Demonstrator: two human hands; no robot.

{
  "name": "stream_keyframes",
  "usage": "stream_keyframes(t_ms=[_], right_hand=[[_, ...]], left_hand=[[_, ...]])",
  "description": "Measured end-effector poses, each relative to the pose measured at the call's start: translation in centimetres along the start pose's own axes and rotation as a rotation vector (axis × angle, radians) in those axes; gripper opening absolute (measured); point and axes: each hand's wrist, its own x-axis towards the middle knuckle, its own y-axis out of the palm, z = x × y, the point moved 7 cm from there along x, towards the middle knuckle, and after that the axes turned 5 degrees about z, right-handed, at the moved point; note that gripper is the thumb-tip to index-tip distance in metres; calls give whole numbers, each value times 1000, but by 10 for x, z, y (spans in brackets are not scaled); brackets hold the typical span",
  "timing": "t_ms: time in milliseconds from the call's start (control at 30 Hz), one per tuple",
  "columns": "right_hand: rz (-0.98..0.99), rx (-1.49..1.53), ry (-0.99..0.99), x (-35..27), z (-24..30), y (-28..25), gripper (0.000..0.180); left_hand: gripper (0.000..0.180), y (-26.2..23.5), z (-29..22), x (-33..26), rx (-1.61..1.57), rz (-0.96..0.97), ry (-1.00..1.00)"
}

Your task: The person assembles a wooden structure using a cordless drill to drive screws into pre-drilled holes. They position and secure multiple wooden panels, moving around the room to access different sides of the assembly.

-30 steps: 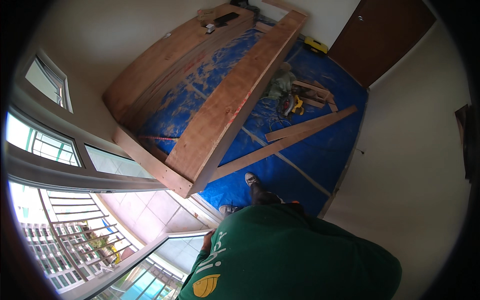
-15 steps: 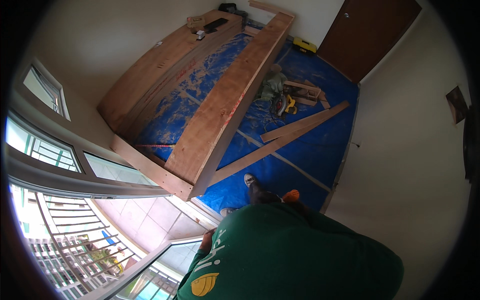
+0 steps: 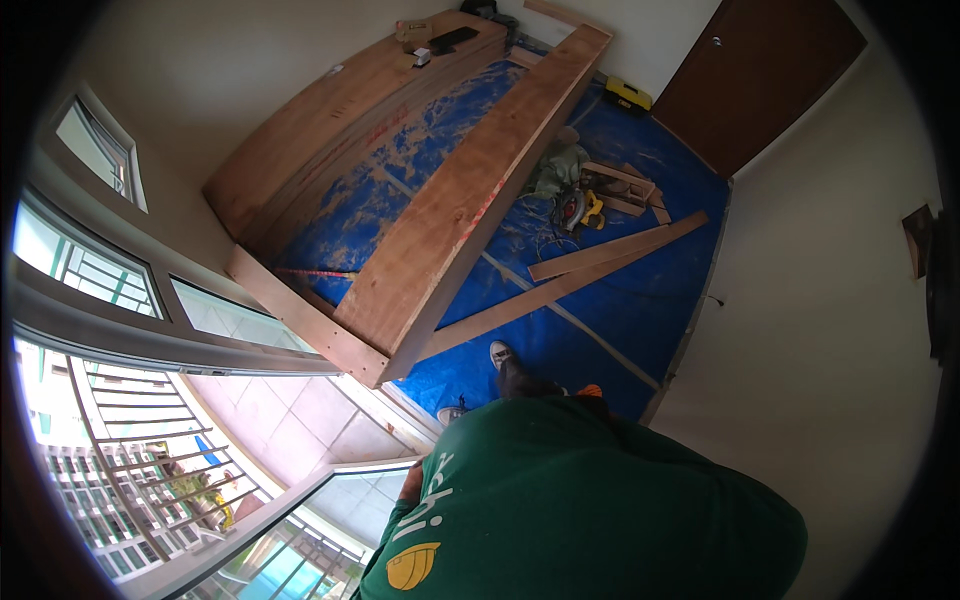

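Note:
At the left edge of my green shirt, part of my left hand shows beside the frame of a glass door. It looks to be against that frame, but its fingers are mostly hidden. Past the shirt on my right side pokes a small orange thing, too covered to name. My right hand is hidden behind the shirt. Ahead of my shoe stands a long box-like wooden frame, with an end board joined across its near end. A red strip and a yellow tape measure lie inside it.
A blue sheet with sawdust covers the floor. Stacked plywood lines the left wall. To the right lie a circular saw, loose planks and a wooden tray. A yellow toolbox sits near the brown door.
The view has shifted slightly, so the room sits a little higher and farther right. Less of the orange thing and of my left hand shows. Nothing is visibly picked up or let go.

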Motion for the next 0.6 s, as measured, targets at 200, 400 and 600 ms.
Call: stream_keyframes(t_ms=[200, 400, 600], right_hand=[[-18, 54, 0, -2, -3, -5, 23], [-37, 125, 0, -11, -6, -9, 24], [-48, 146, 1, -15, -3, -14, 25]], left_hand=[[36, 1, -9, 5, 4, 22, -15], [35, 8, -22, 14, 10, 62, -23], [34, 25, -29, 18, -14, 101, -42]])
